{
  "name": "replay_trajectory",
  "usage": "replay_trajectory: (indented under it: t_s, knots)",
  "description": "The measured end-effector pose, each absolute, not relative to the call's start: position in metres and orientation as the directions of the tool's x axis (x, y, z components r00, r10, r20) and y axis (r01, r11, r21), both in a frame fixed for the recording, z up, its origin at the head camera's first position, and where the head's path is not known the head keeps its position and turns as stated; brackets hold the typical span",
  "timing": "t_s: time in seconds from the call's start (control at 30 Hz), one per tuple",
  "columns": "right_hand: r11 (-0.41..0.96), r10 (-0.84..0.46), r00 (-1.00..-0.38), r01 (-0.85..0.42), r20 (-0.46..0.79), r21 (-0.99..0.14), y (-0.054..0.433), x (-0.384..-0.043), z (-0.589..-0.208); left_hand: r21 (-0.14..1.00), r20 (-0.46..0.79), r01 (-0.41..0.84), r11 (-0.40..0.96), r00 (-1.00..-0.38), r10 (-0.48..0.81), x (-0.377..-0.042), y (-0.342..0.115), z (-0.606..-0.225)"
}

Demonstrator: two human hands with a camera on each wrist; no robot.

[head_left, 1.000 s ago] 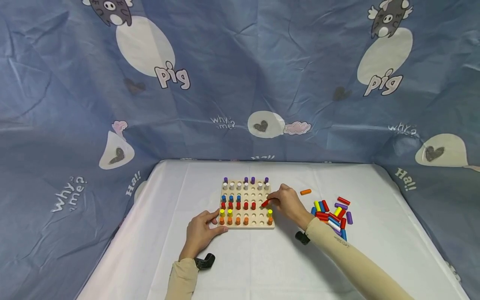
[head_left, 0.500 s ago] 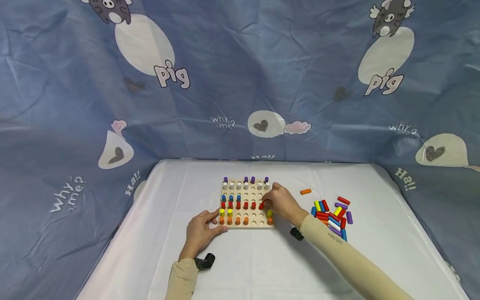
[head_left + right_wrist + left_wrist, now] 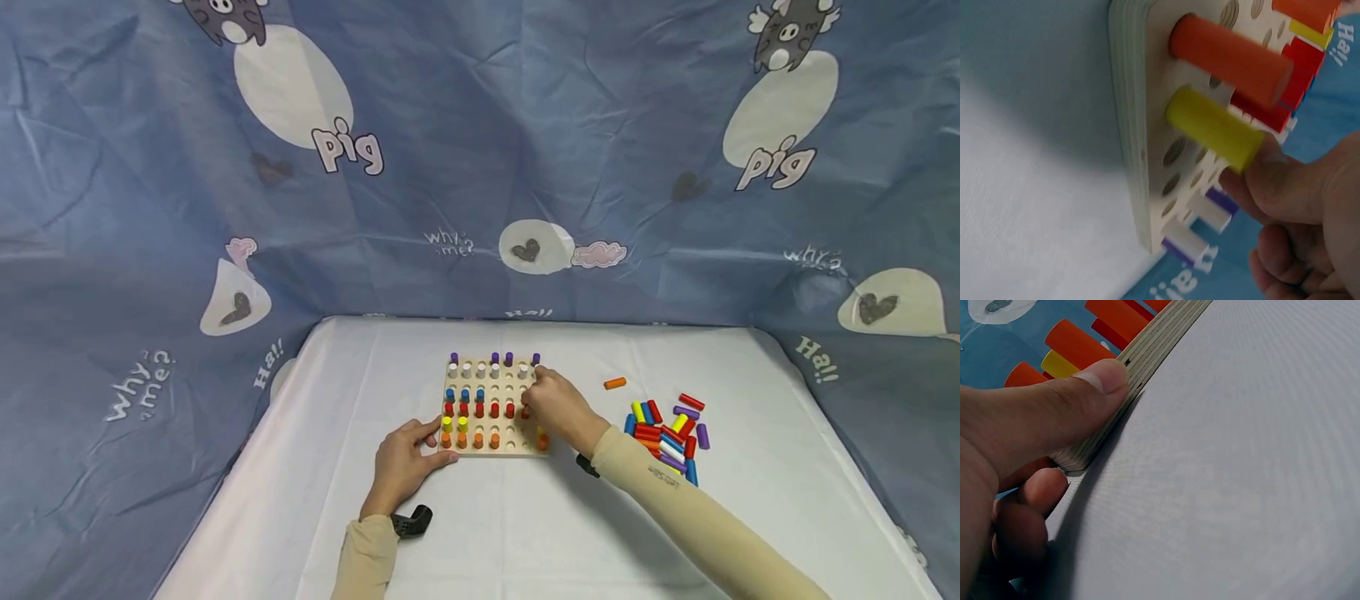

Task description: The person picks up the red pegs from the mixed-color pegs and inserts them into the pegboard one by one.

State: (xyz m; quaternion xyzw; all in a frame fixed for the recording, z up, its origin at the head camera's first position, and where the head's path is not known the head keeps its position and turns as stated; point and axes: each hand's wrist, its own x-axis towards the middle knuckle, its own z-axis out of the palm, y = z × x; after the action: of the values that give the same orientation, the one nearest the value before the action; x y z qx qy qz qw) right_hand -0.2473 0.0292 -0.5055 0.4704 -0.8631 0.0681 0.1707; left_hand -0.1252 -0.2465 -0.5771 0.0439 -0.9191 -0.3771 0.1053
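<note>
A wooden pegboard (image 3: pixel 491 451) with rows of colored pegs lies on the white table. At its front left corner my left hand (image 3: pixel 401 467) grips the board, the thumb (image 3: pixel 1107 375) on the front edge and the other fingers curled by the left side. My right hand (image 3: pixel 562 407) is over the board's right part, pinching a red peg (image 3: pixel 526 413) at the end of the red row. In the right wrist view a yellow peg (image 3: pixel 1213 128) stands in front of the fingertips and hides that peg. Beside it is an orange peg (image 3: pixel 1229 59).
To the right of the board lies a loose pile of pegs in several colors, among them a white peg (image 3: pixel 672 451) and a purple peg (image 3: pixel 702 436). One orange peg (image 3: pixel 615 383) lies apart. A blue printed cloth (image 3: pixel 420 167) rises behind the table.
The right hand has moved left over the board, bringing the red peg from a tilted position to the sixth place in the red row. The left hand keeps its grip.
</note>
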Motion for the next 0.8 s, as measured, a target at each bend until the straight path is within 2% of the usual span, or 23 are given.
replay_trajectory:
  t_s: [0.1,0.23,0.8]
  knots:
    - [0.547,-0.799,-0.492,-0.833,0.345,0.078,0.024,-0.246,-0.505,0.710,0.156,0.002,0.705,-0.976,-0.155,-0.125,-0.246,-0.576]
    - [0.584,-0.781,-0.534,-0.808,0.325,0.076,0.020,-0.244,-0.503,0.711,0.158,0.007,0.703,-0.976,-0.150,-0.125,-0.246,-0.576]
    - [0.687,-0.680,-0.681,-0.721,0.272,-0.087,0.014,-0.237,-0.502,0.698,0.165,0.001,0.716,-0.973,-0.160,-0.125,-0.247,-0.577]
